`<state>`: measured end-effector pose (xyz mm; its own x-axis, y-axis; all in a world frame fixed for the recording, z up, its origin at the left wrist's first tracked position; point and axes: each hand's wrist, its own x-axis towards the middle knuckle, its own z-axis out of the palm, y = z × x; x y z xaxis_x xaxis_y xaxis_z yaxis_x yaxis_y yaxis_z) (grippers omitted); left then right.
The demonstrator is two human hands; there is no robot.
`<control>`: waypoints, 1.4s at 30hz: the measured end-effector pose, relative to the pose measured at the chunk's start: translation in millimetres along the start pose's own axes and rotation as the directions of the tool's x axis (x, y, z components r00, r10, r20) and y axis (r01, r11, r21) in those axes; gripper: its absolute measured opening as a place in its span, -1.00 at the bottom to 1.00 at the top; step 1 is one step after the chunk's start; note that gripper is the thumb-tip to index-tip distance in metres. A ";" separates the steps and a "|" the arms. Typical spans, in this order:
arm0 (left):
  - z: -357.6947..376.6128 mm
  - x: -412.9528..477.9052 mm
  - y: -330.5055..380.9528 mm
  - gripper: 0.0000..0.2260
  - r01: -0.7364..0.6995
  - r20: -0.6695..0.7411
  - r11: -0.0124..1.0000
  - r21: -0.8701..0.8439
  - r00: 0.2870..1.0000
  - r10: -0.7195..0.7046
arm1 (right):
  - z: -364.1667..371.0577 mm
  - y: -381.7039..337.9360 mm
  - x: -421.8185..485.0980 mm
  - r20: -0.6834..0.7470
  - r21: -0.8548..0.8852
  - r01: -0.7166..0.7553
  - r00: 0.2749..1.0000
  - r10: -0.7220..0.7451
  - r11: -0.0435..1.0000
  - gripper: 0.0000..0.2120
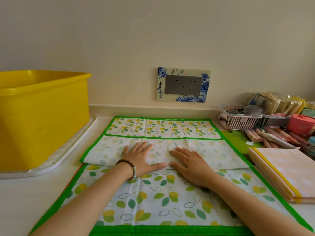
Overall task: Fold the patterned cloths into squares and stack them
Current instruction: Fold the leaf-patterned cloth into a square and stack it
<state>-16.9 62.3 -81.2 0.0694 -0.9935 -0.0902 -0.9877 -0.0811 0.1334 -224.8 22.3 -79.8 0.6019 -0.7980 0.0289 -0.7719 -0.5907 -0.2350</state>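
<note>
Left grip (140,159), right grip (189,166) flat on leaf cloth (162,198).

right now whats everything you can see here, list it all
leaf-print cloth: 1, white with green border, spread flat in front, a pale band folded across its middle
folded cloths: 1 stack, peach with yellow edge, right of the leaf-print cloth
tub: 1, yellow, far left
tray: 1, white, under the tub
sockets: 2, grey with blue-flowered surround, behind the leaf-print cloth
basket: 1, pink, far right
pens: several, pink and orange, in front of the basket
bracelet: 1, brown beads, left wrist
left hand: flat on the pale band
right hand: flat on the pale band
</note>
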 end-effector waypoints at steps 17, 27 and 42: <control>-12.7 -41.3 -80.0 0.13 0.109 0.044 0.994 -0.026 0.993 -0.107 | 0.6 6.6 1.2 0.067 -0.028 -0.010 0.998 0.011 1.000 -0.41; -28.2 -39.2 -72.8 0.00 0.067 0.057 0.983 -0.170 0.997 -0.058 | -12.7 1.2 -0.2 0.067 0.108 -0.015 0.998 0.008 0.994 -0.48; -37.6 -40.1 -35.0 -0.66 -0.240 -0.112 0.970 -0.026 0.965 0.236 | -44.4 37.6 -36.2 0.025 -0.073 0.090 0.996 -0.088 0.993 -0.60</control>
<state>20.2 102.0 -45.1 -0.1505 -0.9871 0.0545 -0.9715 0.1579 0.1770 -284.7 23.7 -46.5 0.6727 -0.7395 0.0251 -0.7275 -0.6672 -0.1603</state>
